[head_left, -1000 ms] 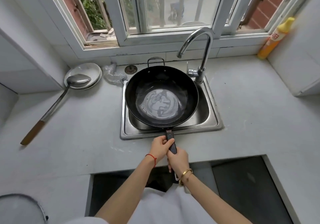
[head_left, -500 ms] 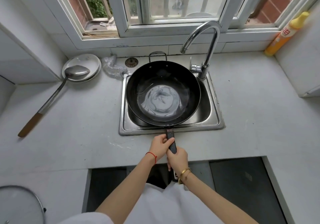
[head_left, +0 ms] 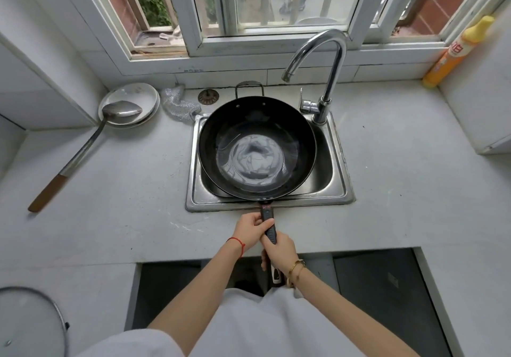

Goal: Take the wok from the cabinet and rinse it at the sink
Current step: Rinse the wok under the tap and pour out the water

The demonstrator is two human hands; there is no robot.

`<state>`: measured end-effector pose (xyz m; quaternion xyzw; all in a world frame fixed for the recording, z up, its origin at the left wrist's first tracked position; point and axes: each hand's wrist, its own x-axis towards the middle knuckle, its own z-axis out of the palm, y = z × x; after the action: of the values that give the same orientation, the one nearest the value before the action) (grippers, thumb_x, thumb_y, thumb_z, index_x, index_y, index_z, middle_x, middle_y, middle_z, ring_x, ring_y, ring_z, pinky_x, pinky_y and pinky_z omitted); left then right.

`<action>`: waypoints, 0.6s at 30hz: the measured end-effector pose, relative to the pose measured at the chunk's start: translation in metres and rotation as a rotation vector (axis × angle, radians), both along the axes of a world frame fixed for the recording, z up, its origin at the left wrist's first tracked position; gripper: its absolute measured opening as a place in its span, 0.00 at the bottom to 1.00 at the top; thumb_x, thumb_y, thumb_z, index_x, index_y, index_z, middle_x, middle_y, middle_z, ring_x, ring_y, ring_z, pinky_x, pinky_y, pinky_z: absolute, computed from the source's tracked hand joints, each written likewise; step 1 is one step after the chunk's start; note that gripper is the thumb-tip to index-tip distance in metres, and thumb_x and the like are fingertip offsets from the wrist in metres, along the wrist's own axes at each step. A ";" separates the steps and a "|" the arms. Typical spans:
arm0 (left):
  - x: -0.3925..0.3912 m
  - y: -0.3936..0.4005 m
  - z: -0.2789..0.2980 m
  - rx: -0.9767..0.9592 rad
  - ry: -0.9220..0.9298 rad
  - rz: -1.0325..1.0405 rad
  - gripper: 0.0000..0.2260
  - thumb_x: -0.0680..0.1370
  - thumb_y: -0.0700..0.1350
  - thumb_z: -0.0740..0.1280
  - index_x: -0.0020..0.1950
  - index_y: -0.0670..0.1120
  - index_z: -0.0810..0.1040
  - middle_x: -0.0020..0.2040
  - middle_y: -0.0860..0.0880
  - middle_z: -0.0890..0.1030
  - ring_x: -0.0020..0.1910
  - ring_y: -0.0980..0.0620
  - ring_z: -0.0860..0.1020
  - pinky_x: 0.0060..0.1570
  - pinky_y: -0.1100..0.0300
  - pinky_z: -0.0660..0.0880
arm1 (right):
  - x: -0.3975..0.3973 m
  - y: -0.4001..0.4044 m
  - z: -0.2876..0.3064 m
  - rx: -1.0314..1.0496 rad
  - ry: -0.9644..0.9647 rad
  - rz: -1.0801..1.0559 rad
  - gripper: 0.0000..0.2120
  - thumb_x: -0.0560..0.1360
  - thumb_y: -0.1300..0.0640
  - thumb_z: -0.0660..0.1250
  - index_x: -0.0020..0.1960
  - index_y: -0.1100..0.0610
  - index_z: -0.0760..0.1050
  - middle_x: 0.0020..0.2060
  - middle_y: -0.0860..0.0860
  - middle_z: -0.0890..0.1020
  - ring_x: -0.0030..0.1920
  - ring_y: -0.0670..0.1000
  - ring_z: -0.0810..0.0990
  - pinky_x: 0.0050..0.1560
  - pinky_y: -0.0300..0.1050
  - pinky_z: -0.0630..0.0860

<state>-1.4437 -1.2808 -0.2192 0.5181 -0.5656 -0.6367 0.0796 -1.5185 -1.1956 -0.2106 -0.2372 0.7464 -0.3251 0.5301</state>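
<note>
Wok: black, over the sink, rim nearly filling the basin; a shallow pool of water lies in its bottom.
Handle: long and dark, reaching back over the table edge toward the person.
Left hand: curled round the handle nearer the wok, red string at the wrist.
Right hand: gripping the handle just behind the left hand, gold bangle at the wrist.
Tap: chrome, arched, spout above the wok's far right rim; no stream visible.
Ladle: bowl resting on stacked plates, wooden grip on the table to the left.
Bottle: yellow, leaning in the far right corner.
Lid: glass, bottom left.
</note>
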 end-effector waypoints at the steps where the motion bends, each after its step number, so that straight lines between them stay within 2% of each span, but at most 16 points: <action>1: 0.000 0.000 -0.001 0.000 0.003 0.001 0.12 0.78 0.44 0.69 0.59 0.41 0.79 0.51 0.47 0.83 0.50 0.54 0.81 0.45 0.68 0.76 | -0.003 0.000 -0.001 0.005 0.028 0.041 0.11 0.80 0.49 0.61 0.43 0.55 0.73 0.30 0.52 0.79 0.26 0.49 0.78 0.32 0.45 0.78; 3: 0.000 0.000 0.000 0.001 0.012 0.007 0.12 0.78 0.44 0.69 0.59 0.41 0.79 0.52 0.46 0.84 0.51 0.52 0.81 0.46 0.68 0.76 | -0.013 0.001 -0.006 0.006 0.130 0.132 0.12 0.78 0.45 0.63 0.42 0.53 0.73 0.32 0.50 0.78 0.32 0.49 0.77 0.36 0.46 0.76; 5: 0.002 0.000 -0.002 -0.005 0.022 0.003 0.12 0.77 0.45 0.69 0.58 0.42 0.80 0.51 0.46 0.84 0.52 0.52 0.82 0.49 0.66 0.76 | -0.028 0.004 -0.008 -0.008 0.200 0.162 0.13 0.76 0.44 0.64 0.41 0.53 0.72 0.33 0.50 0.78 0.33 0.49 0.76 0.37 0.45 0.75; 8: 0.004 0.001 -0.003 -0.001 0.026 -0.005 0.12 0.77 0.46 0.70 0.58 0.43 0.80 0.52 0.48 0.84 0.54 0.52 0.81 0.57 0.59 0.77 | -0.053 0.004 -0.002 -0.076 0.244 0.039 0.11 0.76 0.49 0.63 0.39 0.56 0.73 0.32 0.54 0.79 0.32 0.52 0.77 0.38 0.52 0.80; 10: 0.005 0.000 -0.003 0.018 0.032 0.003 0.12 0.77 0.45 0.69 0.59 0.44 0.79 0.53 0.47 0.84 0.55 0.51 0.82 0.60 0.56 0.77 | -0.074 -0.008 0.002 -0.115 0.286 -0.045 0.12 0.78 0.54 0.61 0.40 0.60 0.74 0.31 0.54 0.78 0.31 0.51 0.77 0.38 0.50 0.80; 12: 0.003 0.000 -0.002 0.030 0.021 0.006 0.13 0.77 0.45 0.69 0.61 0.43 0.79 0.55 0.46 0.84 0.56 0.50 0.81 0.60 0.56 0.76 | -0.095 -0.027 0.005 -0.162 0.348 -0.100 0.13 0.78 0.53 0.59 0.42 0.61 0.75 0.33 0.54 0.80 0.33 0.52 0.79 0.40 0.51 0.80; 15: 0.002 -0.001 -0.002 0.030 -0.012 -0.003 0.14 0.77 0.46 0.69 0.62 0.43 0.78 0.55 0.46 0.84 0.56 0.51 0.81 0.60 0.58 0.76 | -0.123 -0.062 0.014 -0.252 0.384 -0.162 0.10 0.78 0.56 0.59 0.47 0.56 0.79 0.39 0.54 0.83 0.41 0.52 0.81 0.44 0.48 0.79; 18: 0.000 -0.001 -0.004 0.023 -0.053 -0.012 0.15 0.78 0.47 0.69 0.62 0.43 0.78 0.56 0.46 0.83 0.57 0.50 0.81 0.61 0.55 0.76 | -0.148 -0.101 0.033 -0.350 0.418 -0.186 0.14 0.79 0.61 0.58 0.58 0.58 0.79 0.54 0.54 0.82 0.55 0.51 0.79 0.57 0.43 0.75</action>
<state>-1.4440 -1.2815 -0.2231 0.5322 -0.5632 -0.6297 0.0551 -1.6669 -1.2969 -0.1779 -0.3175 0.7907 -0.4400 0.2836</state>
